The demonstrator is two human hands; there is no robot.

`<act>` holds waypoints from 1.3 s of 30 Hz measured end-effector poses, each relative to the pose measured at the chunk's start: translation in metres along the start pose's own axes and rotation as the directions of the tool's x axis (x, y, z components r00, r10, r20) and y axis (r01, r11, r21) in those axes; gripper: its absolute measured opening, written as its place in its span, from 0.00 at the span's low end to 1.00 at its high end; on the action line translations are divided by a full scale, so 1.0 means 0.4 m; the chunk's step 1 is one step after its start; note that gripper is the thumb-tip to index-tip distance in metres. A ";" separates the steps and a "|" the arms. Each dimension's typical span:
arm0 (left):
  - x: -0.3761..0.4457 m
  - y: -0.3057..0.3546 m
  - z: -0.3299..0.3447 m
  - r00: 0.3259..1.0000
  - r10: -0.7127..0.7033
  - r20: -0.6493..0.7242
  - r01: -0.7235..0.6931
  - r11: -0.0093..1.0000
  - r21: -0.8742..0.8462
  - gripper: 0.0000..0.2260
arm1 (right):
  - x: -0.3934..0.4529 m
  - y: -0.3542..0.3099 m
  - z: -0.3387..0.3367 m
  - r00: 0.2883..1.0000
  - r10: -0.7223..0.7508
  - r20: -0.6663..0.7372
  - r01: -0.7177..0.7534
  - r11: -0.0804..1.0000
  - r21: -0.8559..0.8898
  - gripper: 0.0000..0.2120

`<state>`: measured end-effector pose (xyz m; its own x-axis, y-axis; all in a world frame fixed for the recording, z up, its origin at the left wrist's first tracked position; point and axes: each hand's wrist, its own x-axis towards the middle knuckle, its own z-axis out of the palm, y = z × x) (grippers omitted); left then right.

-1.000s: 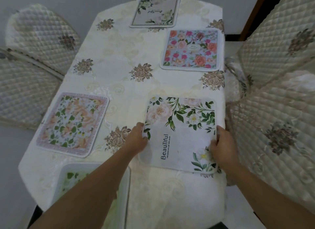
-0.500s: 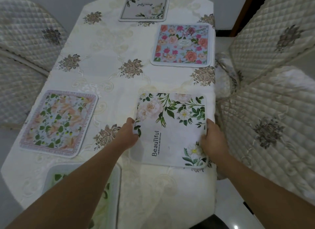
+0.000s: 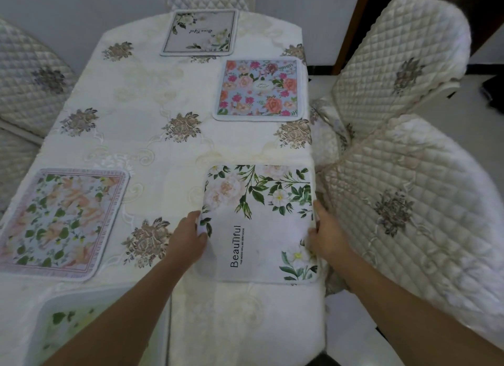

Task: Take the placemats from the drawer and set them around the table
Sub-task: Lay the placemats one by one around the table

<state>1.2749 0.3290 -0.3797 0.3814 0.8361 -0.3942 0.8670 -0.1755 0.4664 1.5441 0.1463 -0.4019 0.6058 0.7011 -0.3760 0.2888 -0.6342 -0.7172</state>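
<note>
The left hand [image 3: 188, 238] is gripping the left edge of the white "Beautiful" placemat [image 3: 261, 223], its thumb lying on top of the mat and the edge lifting slightly under it. The right hand [image 3: 326, 236] is holding the opposite, right edge of the same mat, fingers curling round the border where the mat is meeting the table's right side. The mat itself is lying flat in the lower centre-right of the frame, printed with green leaves, pale roses and black lettering running sideways.

Both forearms are reaching in from the bottom of the frame, over the table [image 3: 152, 147], which is wearing a cream embroidered cloth with bronze flower motifs.

Three more placemats are sitting around it. A peach-and-green floral placemat [image 3: 61, 221] is lying at the left edge of the frame, well apart from the hands. A pink rose placemat [image 3: 260, 90] is lying in the upper right of the tabletop, along the same side as the held mat. A grey lettered placemat [image 3: 200, 32] is sitting at the far end, top centre.

A pale translucent bin [image 3: 81, 324] showing a green leafy print is resting on the near left corner, partly hidden under the left forearm.

Quilted cream chairs [image 3: 403, 65] are standing close on the right, with others at the left edge and top.
</note>
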 end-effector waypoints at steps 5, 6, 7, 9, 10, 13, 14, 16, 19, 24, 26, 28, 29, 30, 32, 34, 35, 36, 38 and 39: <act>0.000 0.010 -0.016 0.998 0.048 -0.032 -0.046 0.998 0.050 0.23 | -0.005 -0.020 -0.014 0.999 -0.032 -0.014 0.031 0.997 -0.071 0.31; 0.002 0.011 -0.020 0.998 0.042 -0.055 -0.040 0.998 0.050 0.23 | -0.004 -0.029 -0.015 0.999 -0.037 -0.011 0.036 0.996 -0.083 0.31; 0.005 0.012 -0.025 0.997 0.038 -0.067 -0.034 0.998 0.056 0.24 | -0.002 -0.037 -0.014 0.999 -0.037 -0.003 0.037 0.993 -0.110 0.31; 0.009 0.006 -0.031 0.999 0.037 -0.036 -0.034 0.995 0.097 0.24 | 0.005 -0.043 -0.010 1.000 -0.008 0.019 0.011 0.985 -0.172 0.33; 0.008 0.001 -0.031 0.999 0.038 -0.005 -0.037 0.992 0.124 0.23 | 0.005 -0.044 -0.008 0.999 0.011 0.033 -0.004 0.980 -0.199 0.34; 0.003 -0.008 -0.024 0.999 0.026 0.038 -0.033 0.983 0.181 0.23 | 0.006 -0.050 -0.006 0.998 0.029 0.048 -0.014 0.960 -0.280 0.34; 0.004 -0.008 -0.024 0.999 0.027 0.038 -0.034 0.978 0.205 0.22 | 0.006 -0.055 -0.005 0.998 0.026 0.050 -0.010 0.957 -0.291 0.34; 0.012 -0.003 -0.029 0.998 0.043 0.048 -0.054 0.964 0.261 0.21 | 0.004 -0.063 -0.007 0.998 0.024 0.052 -0.006 0.951 -0.309 0.33; 0.026 0.003 -0.043 0.997 0.076 0.020 -0.078 0.940 0.332 0.16 | 0.006 -0.074 -0.009 1.000 -0.005 0.019 0.012 0.937 -0.348 0.33; 0.063 0.020 -0.042 0.983 0.142 -0.113 -0.097 0.938 0.333 0.14 | 0.034 -0.108 0.002 0.993 -0.105 -0.050 0.080 0.931 -0.357 0.30; 0.089 0.047 -0.041 0.976 0.182 -0.120 -0.129 0.927 0.352 0.15 | 0.055 -0.132 0.007 0.985 -0.163 -0.052 0.128 0.907 -0.401 0.28; 0.121 0.083 -0.037 0.963 0.238 -0.128 -0.179 0.917 0.357 0.16 | 0.077 -0.161 0.018 0.983 -0.182 -0.014 0.159 0.892 -0.424 0.26; 0.138 0.103 -0.034 0.955 0.272 -0.119 -0.213 0.906 0.366 0.16 | 0.091 -0.173 0.028 0.980 -0.200 0.017 0.188 0.889 -0.418 0.25; 0.156 0.124 -0.030 0.945 0.313 -0.092 -0.257 0.889 0.379 0.17 | 0.108 -0.186 0.039 0.972 -0.229 0.047 0.228 0.883 -0.410 0.25; 0.188 0.166 -0.017 0.921 0.391 -0.001 -0.358 0.846 0.396 0.19 | 0.144 -0.210 0.065 0.949 -0.300 0.100 0.313 0.849 -0.425 0.25; 0.215 0.205 -0.003 0.889 0.451 0.075 -0.439 0.795 0.419 0.21 | 0.177 -0.234 0.089 0.930 -0.337 0.146 0.366 0.811 -0.457 0.25; 0.226 0.221 0.006 0.875 0.472 0.104 -0.466 0.766 0.442 0.23 | 0.188 -0.244 0.100 0.925 -0.342 0.168 0.380 0.796 -0.471 0.26; 0.234 0.234 0.017 0.866 0.482 0.134 -0.485 0.743 0.461 0.24 | 0.198 -0.252 0.110 0.922 -0.339 0.189 0.388 0.782 -0.488 0.27; 0.245 0.246 0.039 0.866 0.466 0.181 -0.491 0.726 0.481 0.24 | 0.208 -0.253 0.125 0.924 -0.320 0.210 0.383 0.750 -0.540 0.28; 0.246 0.248 0.049 0.872 0.450 0.192 -0.483 0.729 0.486 0.24 | 0.209 -0.250 0.131 0.926 -0.315 0.206 0.376 0.733 -0.567 0.28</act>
<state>1.4047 0.3836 -0.3877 0.7842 0.5508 -0.2858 0.6035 -0.7840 0.1452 1.5272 0.2854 -0.3924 0.3173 0.9166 -0.2433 0.8594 -0.3864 -0.3349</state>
